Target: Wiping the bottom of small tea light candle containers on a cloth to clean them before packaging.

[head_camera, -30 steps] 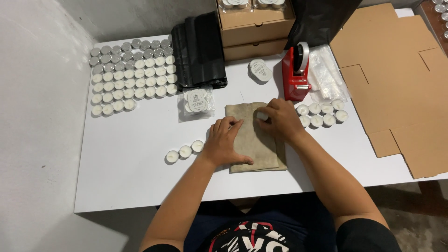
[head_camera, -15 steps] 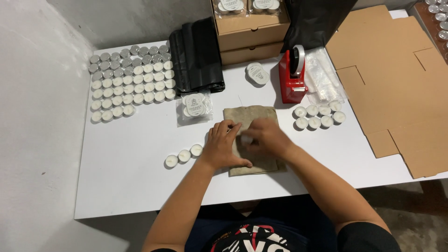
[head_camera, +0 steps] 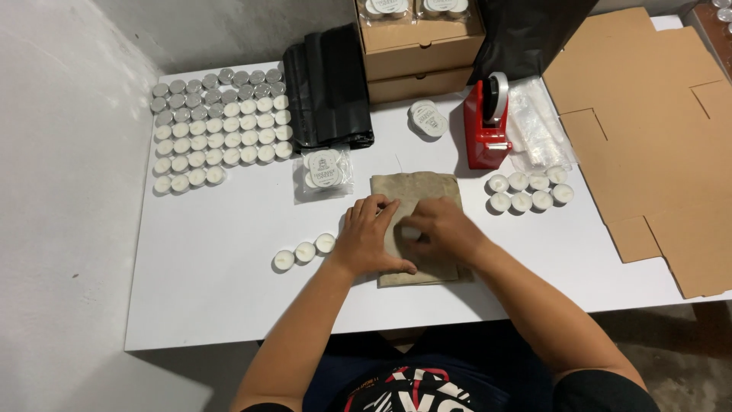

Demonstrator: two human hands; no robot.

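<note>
Both hands are down on a brown paper bag (head_camera: 418,200) lying flat near the middle of the white table (head_camera: 213,290). The left hand (head_camera: 371,243) sits palm down on the bag's left edge, fingers spread and mostly flat, just pressing it, not wrapped round anything. The right hand (head_camera: 438,233) is curled over the middle of the bag with fingertips tucked in; looks like it's pinching or pressing the paper, but I can't tell if anything is under it.

Just left of the left hand there's a row of three tealight candles (head_camera: 304,252), close but not touching it. Right of the bag, a small cluster of more tealights (head_camera: 530,191) in two rows. Far left is a big grid of tealights (head_camera: 217,130), some white side up, some showing metal cups. A clear packet of tealights (head_camera: 323,169) sits just beyond the bag to the left. A red tape dispenser (head_camera: 486,126) stands past the bag's far right corner, with clear plastic bags (head_camera: 537,130) beside it, black poly bags (head_camera: 328,88) and stacked cardboard boxes (head_camera: 419,53) at the far edge, and flat cardboard sheets (head_camera: 656,137) off to the right
</note>
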